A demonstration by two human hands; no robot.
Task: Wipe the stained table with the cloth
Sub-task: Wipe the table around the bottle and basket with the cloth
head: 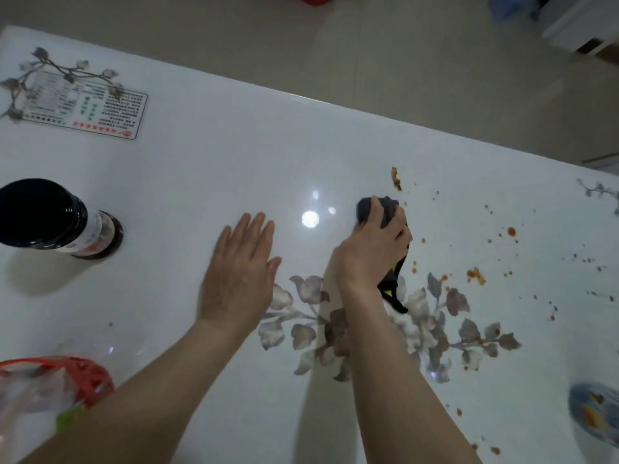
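Cloth (368,209) bunched on the stained counter (234,162)
Beside orange stains (475,276) the right hand (371,252) grips the dark cloth; the left hand (241,266) lies spread flat nearby, holding nothing

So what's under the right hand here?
The right hand grips a bunched dark cloth against the white table. Whether stains lie beneath the cloth cannot be seen.
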